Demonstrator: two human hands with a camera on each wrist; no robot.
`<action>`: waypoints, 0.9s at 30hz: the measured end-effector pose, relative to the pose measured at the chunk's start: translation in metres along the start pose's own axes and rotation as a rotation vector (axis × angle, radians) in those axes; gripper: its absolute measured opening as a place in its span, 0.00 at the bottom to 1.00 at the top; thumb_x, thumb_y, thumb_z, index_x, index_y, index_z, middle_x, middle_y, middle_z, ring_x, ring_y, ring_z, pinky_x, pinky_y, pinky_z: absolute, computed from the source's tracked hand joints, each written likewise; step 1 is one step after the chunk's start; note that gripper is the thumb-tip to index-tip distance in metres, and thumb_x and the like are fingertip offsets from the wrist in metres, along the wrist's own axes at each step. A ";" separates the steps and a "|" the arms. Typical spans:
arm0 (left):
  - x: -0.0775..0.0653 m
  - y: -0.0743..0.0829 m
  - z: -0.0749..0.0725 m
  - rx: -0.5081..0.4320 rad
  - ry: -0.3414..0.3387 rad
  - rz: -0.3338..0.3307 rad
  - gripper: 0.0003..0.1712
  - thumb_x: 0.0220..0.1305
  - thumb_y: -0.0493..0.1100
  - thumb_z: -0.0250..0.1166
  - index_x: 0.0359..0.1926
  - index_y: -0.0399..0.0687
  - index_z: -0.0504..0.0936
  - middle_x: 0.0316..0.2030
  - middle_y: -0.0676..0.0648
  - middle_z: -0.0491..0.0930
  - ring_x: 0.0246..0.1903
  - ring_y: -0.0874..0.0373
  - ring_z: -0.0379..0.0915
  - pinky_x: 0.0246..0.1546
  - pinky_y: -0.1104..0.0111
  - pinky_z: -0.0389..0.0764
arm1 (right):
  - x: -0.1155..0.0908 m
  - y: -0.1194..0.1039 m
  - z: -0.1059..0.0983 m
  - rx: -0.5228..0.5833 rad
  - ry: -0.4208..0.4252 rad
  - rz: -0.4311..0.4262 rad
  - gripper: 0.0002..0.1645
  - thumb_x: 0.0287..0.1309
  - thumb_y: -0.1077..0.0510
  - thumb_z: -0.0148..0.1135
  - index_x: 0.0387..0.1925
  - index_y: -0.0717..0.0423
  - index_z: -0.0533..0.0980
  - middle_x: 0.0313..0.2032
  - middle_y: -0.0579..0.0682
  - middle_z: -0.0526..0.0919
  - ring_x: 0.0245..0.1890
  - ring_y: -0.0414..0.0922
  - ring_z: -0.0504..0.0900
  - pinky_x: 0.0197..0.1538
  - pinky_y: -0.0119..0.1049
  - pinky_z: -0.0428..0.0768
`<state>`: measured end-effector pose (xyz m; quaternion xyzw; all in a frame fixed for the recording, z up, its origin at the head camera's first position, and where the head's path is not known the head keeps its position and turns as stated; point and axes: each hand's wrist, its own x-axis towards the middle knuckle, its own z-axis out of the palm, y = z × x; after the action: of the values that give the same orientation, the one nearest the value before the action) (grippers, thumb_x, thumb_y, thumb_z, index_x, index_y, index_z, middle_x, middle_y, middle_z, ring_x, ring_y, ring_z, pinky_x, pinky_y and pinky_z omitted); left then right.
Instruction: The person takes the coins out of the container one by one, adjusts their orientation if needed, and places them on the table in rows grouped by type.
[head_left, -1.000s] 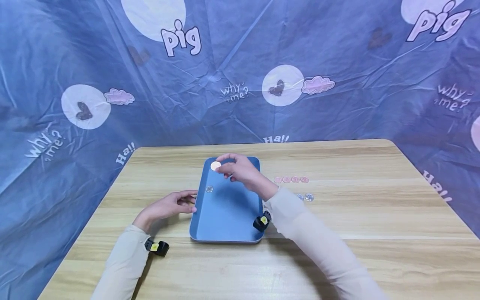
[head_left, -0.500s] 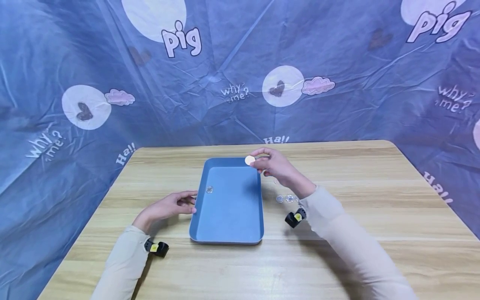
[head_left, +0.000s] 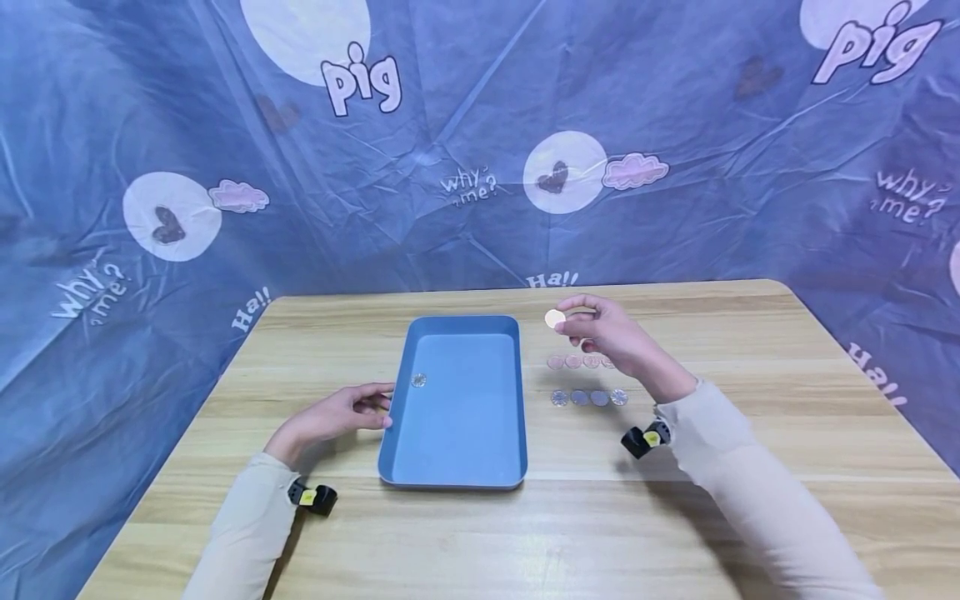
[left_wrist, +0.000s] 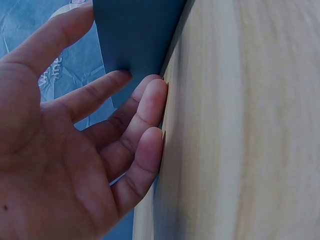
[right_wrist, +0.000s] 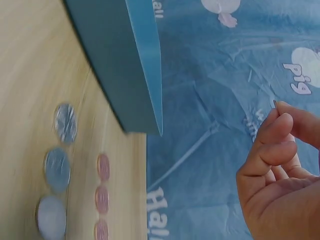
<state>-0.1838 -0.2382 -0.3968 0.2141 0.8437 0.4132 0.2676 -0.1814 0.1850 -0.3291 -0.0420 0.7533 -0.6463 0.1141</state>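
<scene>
My right hand point(head_left: 607, 329) is above the table just right of the blue tray and pinches a pale round coin point(head_left: 555, 319) between thumb and forefinger. In the right wrist view only the thin edge of the coin point(right_wrist: 274, 104) shows at the fingertips. The blue tray point(head_left: 461, 482) has one silvery coin point(head_left: 418, 380) lying inside near its left wall. My left hand point(head_left: 337, 417) rests at the tray's left side, its relaxed fingers point(left_wrist: 102, 90) touching the outer wall.
Right of the tray lie two rows on the wooden table point(head_left: 480, 542): several pinkish coins point(head_left: 573, 362) behind, partly covered by my right hand, and several silvery coins point(head_left: 580, 398) in front. A blue printed cloth point(head_left: 450, 242) hangs behind the table.
My right hand has moved right with the pale coin, from over the tray to beyond its right edge. Both coin rows show more fully now. The left hand and tray stay put.
</scene>
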 end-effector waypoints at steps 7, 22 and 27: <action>0.000 -0.001 0.000 -0.008 -0.003 -0.004 0.41 0.64 0.49 0.65 0.71 0.35 0.59 0.57 0.36 0.73 0.54 0.49 0.71 0.56 0.61 0.72 | -0.012 0.012 -0.023 -0.035 0.009 0.017 0.15 0.61 0.65 0.58 0.49 0.56 0.68 0.22 0.36 0.78 0.23 0.34 0.71 0.24 0.26 0.68; 0.000 0.000 0.000 -0.009 0.000 0.006 0.42 0.64 0.48 0.65 0.71 0.34 0.59 0.57 0.36 0.74 0.56 0.47 0.71 0.57 0.61 0.72 | -0.030 0.045 -0.065 -0.220 0.077 0.120 0.25 0.59 0.61 0.61 0.55 0.66 0.66 0.24 0.36 0.79 0.25 0.35 0.74 0.26 0.28 0.71; 0.001 0.001 0.000 -0.015 -0.002 -0.007 0.42 0.63 0.49 0.65 0.71 0.34 0.59 0.57 0.36 0.74 0.56 0.47 0.70 0.57 0.62 0.71 | -0.033 0.053 -0.074 -0.264 0.087 0.168 0.27 0.60 0.59 0.61 0.57 0.67 0.66 0.22 0.39 0.78 0.23 0.35 0.75 0.25 0.29 0.71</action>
<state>-0.1842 -0.2372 -0.3967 0.2093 0.8411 0.4184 0.2714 -0.1615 0.2720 -0.3674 0.0345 0.8368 -0.5312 0.1282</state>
